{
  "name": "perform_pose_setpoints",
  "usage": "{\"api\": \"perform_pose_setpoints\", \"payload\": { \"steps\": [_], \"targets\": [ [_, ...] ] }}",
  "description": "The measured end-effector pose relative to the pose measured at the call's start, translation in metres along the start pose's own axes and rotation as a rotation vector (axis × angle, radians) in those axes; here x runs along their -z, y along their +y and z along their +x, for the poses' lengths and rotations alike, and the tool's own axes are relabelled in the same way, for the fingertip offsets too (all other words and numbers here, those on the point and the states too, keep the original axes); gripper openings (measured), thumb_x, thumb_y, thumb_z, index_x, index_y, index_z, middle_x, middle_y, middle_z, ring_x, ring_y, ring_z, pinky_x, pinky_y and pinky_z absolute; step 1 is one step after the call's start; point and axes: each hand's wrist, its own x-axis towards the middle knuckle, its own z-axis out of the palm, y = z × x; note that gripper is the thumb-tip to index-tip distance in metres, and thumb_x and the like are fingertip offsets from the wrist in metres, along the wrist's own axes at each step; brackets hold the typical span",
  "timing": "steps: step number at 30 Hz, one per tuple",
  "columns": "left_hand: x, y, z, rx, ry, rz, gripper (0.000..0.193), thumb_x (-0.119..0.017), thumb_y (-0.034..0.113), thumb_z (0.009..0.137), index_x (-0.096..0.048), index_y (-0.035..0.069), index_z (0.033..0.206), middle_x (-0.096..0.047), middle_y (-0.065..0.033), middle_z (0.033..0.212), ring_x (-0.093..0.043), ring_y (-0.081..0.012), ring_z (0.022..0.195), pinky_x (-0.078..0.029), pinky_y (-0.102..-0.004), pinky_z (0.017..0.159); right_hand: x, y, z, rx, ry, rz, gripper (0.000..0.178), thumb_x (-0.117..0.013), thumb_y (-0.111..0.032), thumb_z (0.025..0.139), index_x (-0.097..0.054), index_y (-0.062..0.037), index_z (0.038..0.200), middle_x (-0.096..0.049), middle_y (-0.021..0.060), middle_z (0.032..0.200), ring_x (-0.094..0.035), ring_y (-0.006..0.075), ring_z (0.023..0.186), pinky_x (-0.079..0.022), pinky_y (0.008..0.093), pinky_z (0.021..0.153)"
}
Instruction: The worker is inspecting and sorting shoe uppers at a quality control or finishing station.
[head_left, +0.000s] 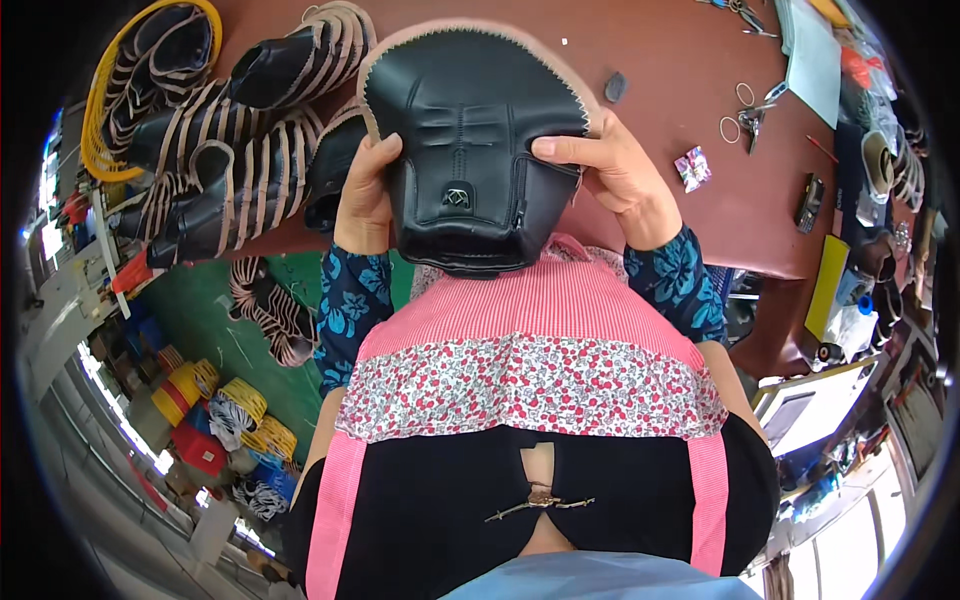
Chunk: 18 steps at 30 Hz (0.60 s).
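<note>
Left hand (362, 195): gripping the black shoe upper (470, 140) at its left edge.
Right hand (610, 165): clasping its right side.

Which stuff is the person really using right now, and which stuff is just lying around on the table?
In use:
- black shoe upper, held up at its sides
- left hand
- right hand

Just lying about:
- striped shoe uppers piled at the left
- scissors
- crumpled wrapper
- small grey lump
- red-brown table
</note>
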Motion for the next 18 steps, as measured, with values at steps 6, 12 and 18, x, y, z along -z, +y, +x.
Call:
{"api": "perform_pose_setpoints", "payload": {
  "steps": [6, 12, 18],
  "targets": [
    [-0.025, -0.012, -0.018, -0.077, 0.221, 0.236, 0.036, -0.076, 0.012, 0.103, -0.069, -0.005, 0.135, -0.079, -0.0132, 0.121, -0.078, -0.0196, 0.105, -0.065, -0.0351, 0.094, 0.002, 0.014, -0.008, 0.046, 0.061, -0.079, 0.043, -0.082, -0.002, 0.093, -0.071, 0.0041, 0.134, -0.08, 0.0095, 0.12, -0.077, 0.0191, 0.108, -0.061, 0.0329, 0.099],
    [-0.04, -0.019, -0.031, -0.239, 0.29, 0.25, 0.042, -0.08, 0.013, 0.102, -0.066, -0.003, 0.138, -0.077, -0.0086, 0.122, -0.076, -0.0171, 0.105, -0.062, -0.0298, 0.094, -0.002, 0.03, -0.014, 0.083, 0.072, -0.041, 0.045, -0.078, -0.001, 0.098, -0.066, 0.0043, 0.142, -0.076, 0.0111, 0.129, -0.075, 0.0201, 0.115, -0.059, 0.0344, 0.105],
    [-0.04, -0.045, -0.07, -0.871, 0.412, 1.086, 0.024, -0.081, 0.009, 0.097, -0.073, 0.003, 0.119, -0.074, -0.0045, 0.108, -0.065, -0.0193, 0.103, -0.051, -0.0338, 0.093, -0.008, 0.05, -0.004, 0.203, 0.194, 0.023, 0.042, -0.074, -0.003, 0.104, -0.064, 0.005, 0.144, -0.075, 0.0126, 0.132, -0.075, 0.0229, 0.118, -0.06, 0.0358, 0.105]
  ]
}}
